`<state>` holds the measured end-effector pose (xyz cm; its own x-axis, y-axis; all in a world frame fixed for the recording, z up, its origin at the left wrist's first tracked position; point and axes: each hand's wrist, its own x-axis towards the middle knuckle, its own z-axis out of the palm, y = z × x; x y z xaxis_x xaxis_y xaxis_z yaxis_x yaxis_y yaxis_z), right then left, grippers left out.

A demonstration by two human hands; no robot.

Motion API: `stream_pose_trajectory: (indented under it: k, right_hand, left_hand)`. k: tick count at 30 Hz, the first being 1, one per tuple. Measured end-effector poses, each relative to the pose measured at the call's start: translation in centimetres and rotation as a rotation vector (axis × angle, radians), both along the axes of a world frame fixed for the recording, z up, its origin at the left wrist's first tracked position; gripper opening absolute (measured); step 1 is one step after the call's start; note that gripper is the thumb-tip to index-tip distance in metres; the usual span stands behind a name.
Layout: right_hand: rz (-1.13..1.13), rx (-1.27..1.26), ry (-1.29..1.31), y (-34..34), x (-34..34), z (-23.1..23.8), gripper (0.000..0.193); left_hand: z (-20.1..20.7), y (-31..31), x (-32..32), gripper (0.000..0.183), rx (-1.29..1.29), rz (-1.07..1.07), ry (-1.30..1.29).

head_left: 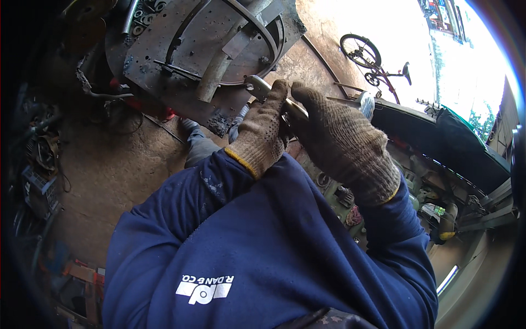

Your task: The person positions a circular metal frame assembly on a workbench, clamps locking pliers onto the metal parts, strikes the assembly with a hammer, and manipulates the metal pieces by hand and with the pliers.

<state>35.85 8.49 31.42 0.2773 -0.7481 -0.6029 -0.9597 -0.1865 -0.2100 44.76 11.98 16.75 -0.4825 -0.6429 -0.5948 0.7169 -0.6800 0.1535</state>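
Both my hands wear grey-brown knit work gloves with yellow cuffs and meet in front of my chest. My left hand (263, 129) is closed round a silver metal hand tool (257, 86), whose flat rounded end with a hole juts out past the fingers. My right hand (348, 142) grips the same tool from the other side, its thumb close to my left fingers. Shiny metal shows between the hands; the gloves hide the rest, so the exact kind is unclear. Another silver piece (366, 104) shows beyond my right hand; I cannot tell whether it joins the tool.
Ahead stands a dark steel worktable (148, 71) bearing a bent steel ring (174, 41), a thick pipe (211, 82) and several nuts (143, 21). A bicycle (378, 71) is beyond, at the far right. Metal parts (344, 196) lie right of me, near a loose glove (448, 220).
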Motion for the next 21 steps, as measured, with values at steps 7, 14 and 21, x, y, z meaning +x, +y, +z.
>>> stream_pose_trajectory:
  k: [7, 14, 21]
  right_hand:
    - [0.051, -0.044, 0.046, 0.3, -0.3, -0.3, 0.028]
    - [0.141, -0.212, 0.098, -0.1, -1.3, -0.6, 0.031]
    - [0.112, -0.267, -0.087, 0.6, -3.0, 0.1, 0.021]
  left_hand:
    - [1.2, -0.6, -0.7, 0.071, 0.165, -0.077, -0.180]
    - [-0.2, 0.9, -1.6, 0.064, 0.064, -0.010, -0.143]
    - [1.0, 1.4, -0.7, 0.049, 0.012, -0.010, 0.024]
